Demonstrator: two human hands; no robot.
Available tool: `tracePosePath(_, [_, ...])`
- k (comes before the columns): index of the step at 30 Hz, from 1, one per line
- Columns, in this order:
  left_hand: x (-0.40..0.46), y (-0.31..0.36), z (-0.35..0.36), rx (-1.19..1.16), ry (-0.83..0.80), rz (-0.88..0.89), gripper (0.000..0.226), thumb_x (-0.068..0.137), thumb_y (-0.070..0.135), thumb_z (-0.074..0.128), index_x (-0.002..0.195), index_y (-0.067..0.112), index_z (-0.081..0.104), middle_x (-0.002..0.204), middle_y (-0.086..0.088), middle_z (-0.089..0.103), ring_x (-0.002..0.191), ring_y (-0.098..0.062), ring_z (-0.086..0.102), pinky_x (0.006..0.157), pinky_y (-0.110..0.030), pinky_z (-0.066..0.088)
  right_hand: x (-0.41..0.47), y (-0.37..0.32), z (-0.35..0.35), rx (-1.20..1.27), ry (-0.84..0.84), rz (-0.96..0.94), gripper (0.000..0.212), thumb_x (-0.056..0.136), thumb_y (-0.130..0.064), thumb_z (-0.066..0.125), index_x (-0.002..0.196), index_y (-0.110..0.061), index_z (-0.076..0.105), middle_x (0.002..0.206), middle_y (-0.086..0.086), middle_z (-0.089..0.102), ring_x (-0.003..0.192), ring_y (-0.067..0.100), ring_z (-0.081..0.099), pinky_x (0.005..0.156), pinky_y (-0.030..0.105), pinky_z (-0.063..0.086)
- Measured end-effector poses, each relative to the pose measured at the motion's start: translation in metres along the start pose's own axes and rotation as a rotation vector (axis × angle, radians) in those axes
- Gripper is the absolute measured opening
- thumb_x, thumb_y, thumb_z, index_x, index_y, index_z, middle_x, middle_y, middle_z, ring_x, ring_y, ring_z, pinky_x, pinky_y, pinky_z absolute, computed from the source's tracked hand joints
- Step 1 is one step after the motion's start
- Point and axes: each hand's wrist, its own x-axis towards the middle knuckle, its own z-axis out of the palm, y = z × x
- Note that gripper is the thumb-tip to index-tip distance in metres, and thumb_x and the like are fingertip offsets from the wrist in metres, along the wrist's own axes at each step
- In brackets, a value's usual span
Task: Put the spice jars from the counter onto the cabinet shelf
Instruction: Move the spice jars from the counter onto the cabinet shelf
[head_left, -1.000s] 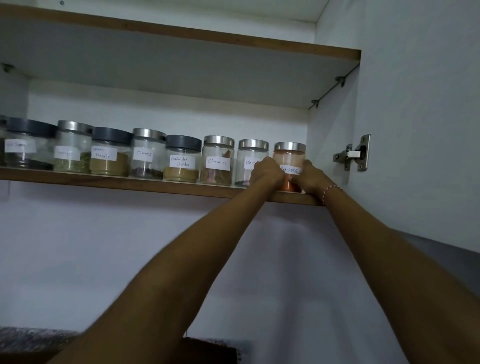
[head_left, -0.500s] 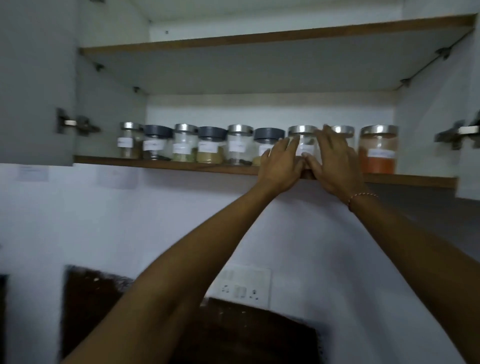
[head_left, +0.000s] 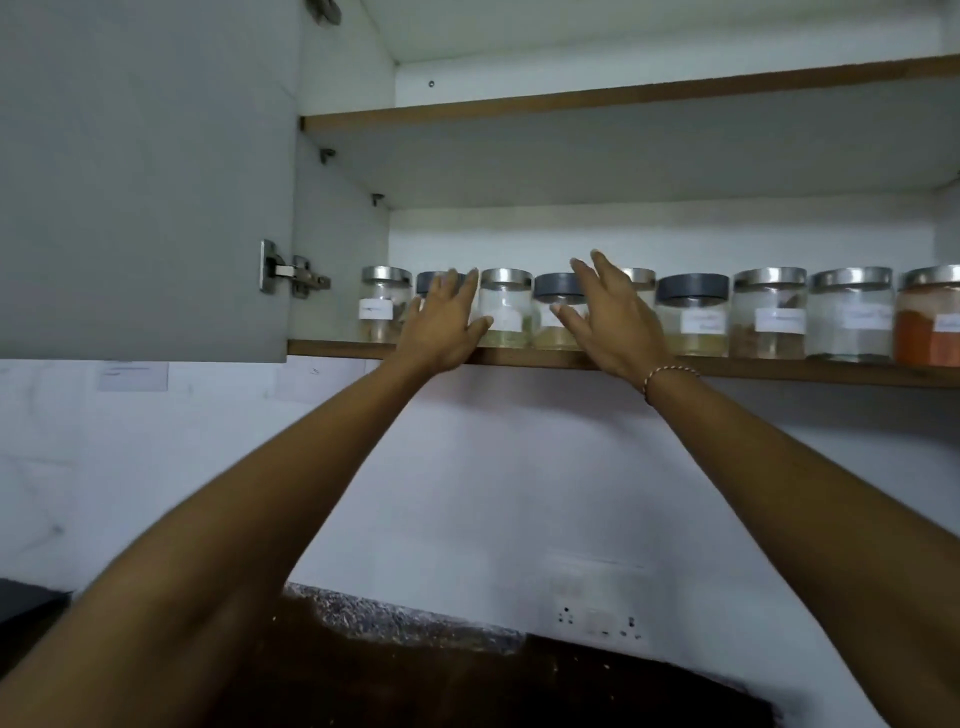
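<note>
A row of 9 clear glass spice jars stands along the front of the brown-edged wooden cabinet shelf (head_left: 519, 357), which crosses the middle of the frame. From left to right: a steel-lidded jar with a white label (head_left: 385, 310); a grey-lidded jar (head_left: 427, 283), mostly hidden behind the left hand; a steel-lidded jar with pale contents (head_left: 506, 307); a grey-lidded jar with yellowish contents (head_left: 558, 312); a steel-lidded jar (head_left: 642, 283), largely hidden behind the right hand; a grey-lidded jar with a handwritten label (head_left: 693, 322); a steel-lidded jar with brown contents (head_left: 769, 321); a steel-lidded jar with a nearly clear interior (head_left: 851, 321); and a steel-lidded jar of orange-red powder (head_left: 930, 322), cut by the right edge of the frame. The jars stand upright and close together.

The left hand (head_left: 441, 332) is raised in front of jars 2 and 3, fingers extended and spread, grasping nothing. Whether the fingertips touch the glass cannot be determined. The right hand (head_left: 610, 325) is raised in front of jars 4 and 5, fingers likewise extended and released. A beaded bracelet (head_left: 662, 375) circles the right wrist.

The open grey cabinet door (head_left: 145, 182) fills the upper left of the frame, with a steel hinge (head_left: 291, 273) at its inner edge. A white wall socket plate (head_left: 597, 618) sits on the wall at lower centre, above a dark speckled stone counter (head_left: 415, 623).
</note>
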Motion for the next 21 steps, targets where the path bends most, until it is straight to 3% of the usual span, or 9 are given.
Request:
tracePosePath(7, [0.025, -0.106, -0.016, -0.05, 0.004, -0.058, 0.066, 0.096, 0.026, 0.042, 0.149, 0.014, 0.006, 0.158, -0.014, 0.005, 0.145, -0.03, 0.005, 0.112, -0.051, 0.02, 0.059, -0.08, 0.058, 0.077, -0.084, 0.017, 0.056, 0.095, -0.029, 0.045, 0.146, -0.015, 0.024, 0.155, 0.012, 0.02, 0.143, 0.028, 0.019, 0.112, 0.041, 0.024])
tracePosePath(12, [0.038, -0.15, -0.014, -0.177, -0.093, -0.027, 0.066, 0.088, 0.007, 0.05, 0.147, 0.012, 0.018, 0.152, -0.016, 0.02, 0.14, -0.034, 0.02, 0.11, -0.043, 0.028, 0.089, -0.109, 0.099, 0.013, -0.285, 0.032, 0.063, 0.088, -0.011, 0.053, 0.144, -0.013, 0.025, 0.148, 0.014, 0.029, 0.133, 0.033, 0.034, 0.104, 0.044, 0.038])
tracePosePath(17, [0.054, -0.172, -0.007, -0.133, -0.172, -0.105, 0.082, 0.087, 0.002, 0.054, 0.15, 0.019, 0.003, 0.159, -0.011, -0.001, 0.146, -0.031, 0.007, 0.115, -0.042, 0.02, 0.107, -0.115, 0.128, -0.046, -0.253, 0.108, 0.072, 0.082, -0.006, 0.06, 0.144, -0.014, 0.022, 0.138, 0.02, 0.036, 0.119, 0.038, 0.046, 0.092, 0.044, 0.045])
tracePosePath(21, [0.065, -0.177, -0.004, -0.138, -0.204, -0.11, 0.082, 0.087, -0.002, 0.053, 0.15, 0.021, 0.005, 0.158, -0.011, 0.003, 0.145, -0.033, 0.011, 0.115, -0.044, 0.02, 0.116, -0.111, 0.133, -0.05, -0.209, 0.161, 0.064, 0.082, -0.004, 0.062, 0.138, -0.009, 0.031, 0.125, 0.023, 0.047, 0.113, 0.038, 0.048, 0.091, 0.043, 0.043])
